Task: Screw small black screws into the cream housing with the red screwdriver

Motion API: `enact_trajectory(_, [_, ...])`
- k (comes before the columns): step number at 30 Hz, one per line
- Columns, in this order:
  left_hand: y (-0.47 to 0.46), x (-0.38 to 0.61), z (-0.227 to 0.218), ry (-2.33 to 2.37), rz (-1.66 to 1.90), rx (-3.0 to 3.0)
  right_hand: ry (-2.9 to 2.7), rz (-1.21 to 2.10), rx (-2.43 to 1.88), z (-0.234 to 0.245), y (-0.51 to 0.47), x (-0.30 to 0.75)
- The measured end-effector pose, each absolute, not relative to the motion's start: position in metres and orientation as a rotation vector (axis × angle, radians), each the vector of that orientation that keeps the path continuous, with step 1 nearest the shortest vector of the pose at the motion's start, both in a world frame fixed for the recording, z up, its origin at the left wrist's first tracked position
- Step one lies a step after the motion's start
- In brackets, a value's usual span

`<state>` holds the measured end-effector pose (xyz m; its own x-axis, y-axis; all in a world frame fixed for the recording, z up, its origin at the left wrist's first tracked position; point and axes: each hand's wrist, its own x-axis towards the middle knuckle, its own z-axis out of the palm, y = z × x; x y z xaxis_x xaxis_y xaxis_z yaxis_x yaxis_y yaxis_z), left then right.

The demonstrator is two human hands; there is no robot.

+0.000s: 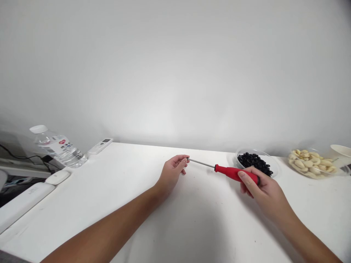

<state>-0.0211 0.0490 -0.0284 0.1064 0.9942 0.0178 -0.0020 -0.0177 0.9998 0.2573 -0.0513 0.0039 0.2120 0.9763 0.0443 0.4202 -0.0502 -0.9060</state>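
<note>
At the far left of the white desk (pixel 123 190) there is one water bottle (pixel 59 148), with one white remote (pixel 100 145) just beside it. Near the middle, the left hand (pixel 172 174) pinches the metal tip of the one screwdriver (pixel 219 168). The right hand (pixel 263 191) is closed around its red handle and holds it low over the desk. Further right are two clear bowls: the bowl of black beans (pixel 276 167) and the bowl of pale pieces (pixel 340 171).

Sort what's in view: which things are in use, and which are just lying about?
In use: screwdriver, its handle in the right hand, its tip pinched by the left hand.
Lying about: bottle, remote, mouse, black beans, pale beans.
</note>
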Motion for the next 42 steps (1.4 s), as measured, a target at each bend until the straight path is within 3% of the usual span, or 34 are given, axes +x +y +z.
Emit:
enact_trajectory(6, [0.048, -0.021, -0.026, 1.113, 1.148, 1.280, -1.351, 0.810, -1.651, -0.003, -0.050, 0.255])
enact_trajectory(15, [0.051, -0.023, -0.031, 1.126, 1.171, 1.258, -1.202, 1.073, -1.475, -0.009, -0.047, 0.251])
enact_trajectory(25, [0.046, -0.020, -0.025, 1.128, 1.152, 1.321, -1.237, 1.029, -1.835, -0.007, -0.046, 0.257])
enact_trajectory(42, [0.051, -0.020, -0.034, 1.196, 1.234, 1.300, -1.302, 1.029, -1.640, -0.003, -0.050, 0.243])
